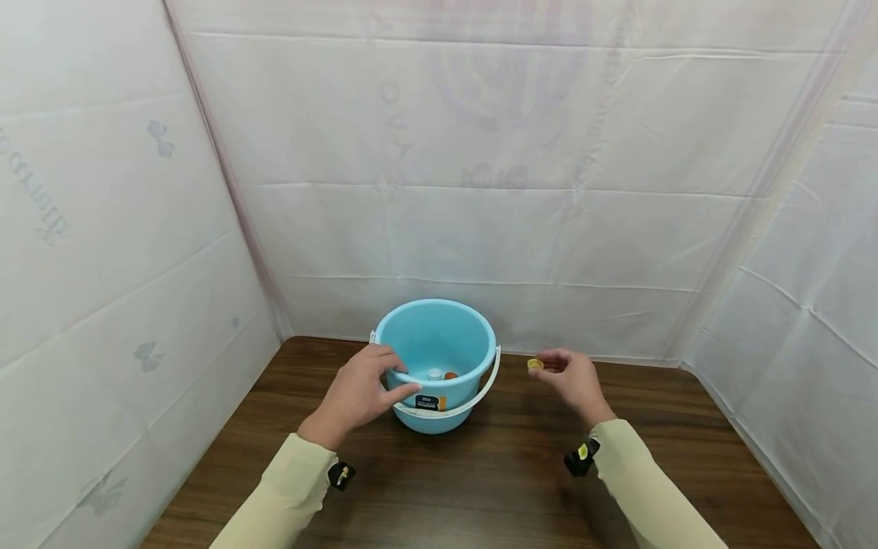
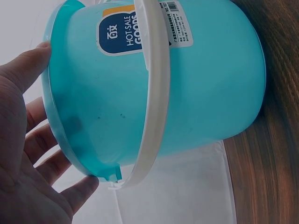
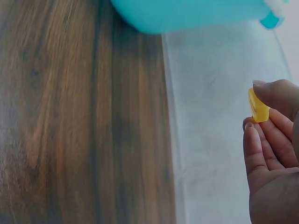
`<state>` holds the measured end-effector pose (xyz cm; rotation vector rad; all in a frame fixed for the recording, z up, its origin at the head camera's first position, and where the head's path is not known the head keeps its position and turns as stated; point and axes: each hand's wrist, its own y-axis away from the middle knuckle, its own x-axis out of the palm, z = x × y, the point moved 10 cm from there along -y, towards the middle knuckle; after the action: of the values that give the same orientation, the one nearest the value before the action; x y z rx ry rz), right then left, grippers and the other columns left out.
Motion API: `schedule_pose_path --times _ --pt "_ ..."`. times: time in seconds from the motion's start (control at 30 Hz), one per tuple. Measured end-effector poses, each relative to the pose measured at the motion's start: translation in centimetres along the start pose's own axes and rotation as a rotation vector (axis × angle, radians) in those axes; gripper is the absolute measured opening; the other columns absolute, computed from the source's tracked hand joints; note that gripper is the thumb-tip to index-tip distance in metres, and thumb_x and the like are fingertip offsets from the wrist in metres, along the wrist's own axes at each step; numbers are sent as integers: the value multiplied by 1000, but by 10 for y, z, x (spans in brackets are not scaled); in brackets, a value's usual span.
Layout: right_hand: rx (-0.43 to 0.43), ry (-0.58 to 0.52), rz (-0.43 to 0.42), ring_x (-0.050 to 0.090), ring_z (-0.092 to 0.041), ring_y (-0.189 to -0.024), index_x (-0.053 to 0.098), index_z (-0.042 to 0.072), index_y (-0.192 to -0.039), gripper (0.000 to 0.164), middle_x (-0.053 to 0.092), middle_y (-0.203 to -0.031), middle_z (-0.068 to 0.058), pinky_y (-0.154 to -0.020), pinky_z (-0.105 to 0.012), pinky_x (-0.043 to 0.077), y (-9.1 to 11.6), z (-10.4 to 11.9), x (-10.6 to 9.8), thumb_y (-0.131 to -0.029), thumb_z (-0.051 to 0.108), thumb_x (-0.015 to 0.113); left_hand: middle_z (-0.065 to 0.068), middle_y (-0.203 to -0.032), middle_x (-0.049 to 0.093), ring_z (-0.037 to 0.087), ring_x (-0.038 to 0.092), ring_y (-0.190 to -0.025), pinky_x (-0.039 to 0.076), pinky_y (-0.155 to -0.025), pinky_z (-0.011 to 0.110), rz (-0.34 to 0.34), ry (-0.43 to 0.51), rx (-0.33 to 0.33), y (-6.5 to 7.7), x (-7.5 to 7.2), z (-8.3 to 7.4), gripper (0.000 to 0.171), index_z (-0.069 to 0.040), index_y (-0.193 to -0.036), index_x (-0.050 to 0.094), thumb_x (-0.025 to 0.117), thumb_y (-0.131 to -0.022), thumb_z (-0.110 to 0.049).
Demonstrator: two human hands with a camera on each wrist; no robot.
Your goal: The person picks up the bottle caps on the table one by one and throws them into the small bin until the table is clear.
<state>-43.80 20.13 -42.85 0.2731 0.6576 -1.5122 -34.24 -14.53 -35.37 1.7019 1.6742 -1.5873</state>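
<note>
A light blue bucket (image 1: 435, 335) with a white handle (image 1: 484, 393) stands upright on the table. At its near left rim, my left hand (image 1: 358, 389) grips the edge, the thumb outside and the fingers over the inner side. Up close, the left wrist view shows that hand (image 2: 32, 154) against the rim of the bucket (image 2: 210, 84). To the right of the bucket, my right hand (image 1: 571, 379) pinches a small round yellow cap (image 1: 535, 365) above the table. The right wrist view has the yellow cap (image 3: 259, 106) between thumb and fingertips.
Inside the bucket lie a small white round piece (image 1: 435, 374) and an orange one (image 1: 450, 376). The dark wooden table (image 1: 521, 480) meets pale hanging sheets (image 1: 439, 229) behind and at both sides. The bucket's front bears a label (image 1: 430, 402).
</note>
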Motion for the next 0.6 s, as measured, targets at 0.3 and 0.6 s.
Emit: schedule_pose_path --times 0.3,0.6 --pt "-39 13 6 74 -21 -95 75 7 -116 34 76 -111 -12 -77 -22 58 10 27 -3 -86 20 85 -7 -90 64 18 59 -87 53 -74 33 4 -10 0 0 3 0 27 -22 -86 72 85 -83 -45" --pt "-93 -48 34 74 -21 -95 75 10 -115 37 76 -111 -11 -76 -20 58 18 65 -7 -85 29 86 -7 -92 65 20 60 -88 54 -75 33 -1 -3 -8 0 0 0 27 -21 -86 72 85 -82 -44"
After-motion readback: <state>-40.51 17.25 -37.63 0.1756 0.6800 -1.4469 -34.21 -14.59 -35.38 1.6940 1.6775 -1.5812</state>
